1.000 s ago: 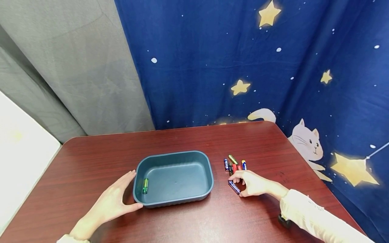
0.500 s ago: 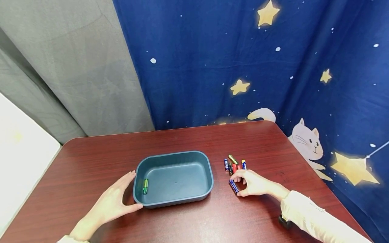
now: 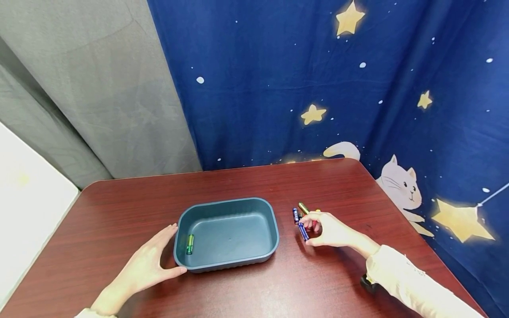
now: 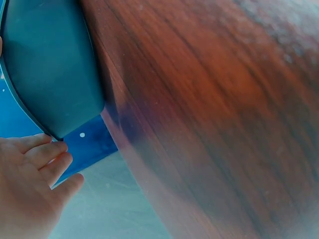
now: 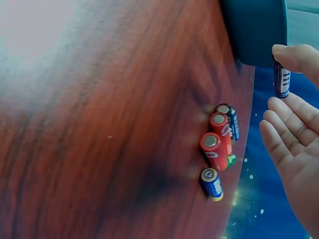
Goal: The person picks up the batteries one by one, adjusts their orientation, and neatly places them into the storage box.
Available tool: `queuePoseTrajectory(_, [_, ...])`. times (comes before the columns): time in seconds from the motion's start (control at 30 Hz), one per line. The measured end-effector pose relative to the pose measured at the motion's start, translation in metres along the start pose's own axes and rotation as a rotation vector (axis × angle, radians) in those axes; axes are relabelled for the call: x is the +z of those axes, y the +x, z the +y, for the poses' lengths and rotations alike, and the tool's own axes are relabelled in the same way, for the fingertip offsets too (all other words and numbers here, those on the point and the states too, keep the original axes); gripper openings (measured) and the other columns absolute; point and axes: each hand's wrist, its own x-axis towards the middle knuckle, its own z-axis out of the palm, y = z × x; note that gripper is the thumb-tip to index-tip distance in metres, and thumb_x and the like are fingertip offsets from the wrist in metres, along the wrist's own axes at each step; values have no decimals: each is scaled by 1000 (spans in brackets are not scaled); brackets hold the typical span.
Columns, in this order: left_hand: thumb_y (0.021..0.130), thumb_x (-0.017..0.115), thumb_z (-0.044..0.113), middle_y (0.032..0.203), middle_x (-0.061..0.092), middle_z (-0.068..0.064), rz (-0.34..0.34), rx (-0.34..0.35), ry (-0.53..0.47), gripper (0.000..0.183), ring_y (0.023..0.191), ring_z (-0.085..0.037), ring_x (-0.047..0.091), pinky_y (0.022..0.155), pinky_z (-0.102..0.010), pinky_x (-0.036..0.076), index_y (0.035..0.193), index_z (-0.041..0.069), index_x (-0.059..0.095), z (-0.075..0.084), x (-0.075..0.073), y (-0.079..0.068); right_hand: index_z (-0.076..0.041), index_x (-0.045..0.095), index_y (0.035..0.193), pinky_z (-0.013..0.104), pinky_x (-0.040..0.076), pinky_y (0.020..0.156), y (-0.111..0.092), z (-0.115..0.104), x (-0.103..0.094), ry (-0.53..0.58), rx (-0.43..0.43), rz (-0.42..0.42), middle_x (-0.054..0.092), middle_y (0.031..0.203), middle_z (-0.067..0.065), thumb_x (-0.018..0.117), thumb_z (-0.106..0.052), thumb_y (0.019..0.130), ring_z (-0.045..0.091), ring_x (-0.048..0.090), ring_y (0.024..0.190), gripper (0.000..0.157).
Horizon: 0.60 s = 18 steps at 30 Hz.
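One blue battery (image 3: 304, 232), right of the tray (image 3: 234, 243), is pinched in the right hand (image 3: 334, 230); the uncurled left hand (image 3: 145, 264) touches this tray.

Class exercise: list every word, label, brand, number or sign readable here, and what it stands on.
None can be read with certainty.
Held battery in the right hand: white lettering, too blurred.
Dark battery: pale lettering, too blurred.
Red batteries: pale marks, too blurred.
Gold-ended blue battery: white lettering, too blurred.
Green battery in the tray: any print too small.
Remaining batteries: too small.
Blue curtain: no words seen.
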Motion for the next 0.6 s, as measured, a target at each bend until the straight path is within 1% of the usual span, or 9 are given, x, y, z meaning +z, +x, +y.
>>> queuePoseTrajectory(0.13, [61,68,66,137,41,-10,-1,-1,-3,99,124,-28,39,92,-48,39,136,9,40,0,0,0,-5,61,105,28,47,60,4,-3,-4,11,29,16,59,84,11,80,-17,67,24,54,72,45])
queuePoseTrajectory(0.27, [61,69,66,137,41,-11,-4,1,-9,99,124,-29,39,92,-49,39,136,9,39,-1,0,0,-7,61,105,31,49,64,9,-7,-9,25,29,51,60,84,11,81,-15,66,26,55,75,44])
queuePoseTrajectory(0.33, [61,69,66,137,41,-11,-5,1,-12,99,124,-29,39,92,-49,39,136,9,39,-1,0,0,-7,61,105,31,49,65,12,-10,-11,31,27,72,60,84,9,81,-14,65,27,56,76,45])
queuePoseTrajectory(0.37, [61,69,66,137,41,-11,-4,1,-14,98,124,-29,39,92,-50,39,137,9,39,-1,0,0,-5,61,105,31,50,65,13,-16,-14,31,26,81,61,84,10,81,-12,65,26,56,74,46])
queuePoseTrajectory(0.4, [61,68,66,137,41,-11,-4,0,-16,98,124,-29,39,92,-50,39,137,10,39,-1,1,0,-4,61,105,31,51,63,15,-22,-16,37,33,89,61,86,11,81,-10,64,26,56,73,46])
queuePoseTrajectory(0.47, [62,69,66,137,41,-11,-3,1,-17,98,124,-29,39,92,-50,39,137,10,39,-1,1,0,-4,60,107,30,52,58,18,-25,-17,58,48,90,60,86,9,81,-11,65,28,55,72,47])
queuePoseTrajectory(0.57, [61,69,66,137,41,-11,1,1,-15,99,124,-29,39,92,-49,39,137,10,39,-2,1,0,-7,59,108,29,52,47,23,-29,-18,106,93,82,58,87,9,80,-12,66,31,55,69,47])
queuePoseTrajectory(0.6, [61,69,66,137,42,-11,3,2,-14,99,124,-28,39,92,-49,39,136,10,39,-2,1,0,-11,59,108,30,51,44,25,-24,-17,118,102,82,58,87,7,80,-15,67,33,55,70,47])
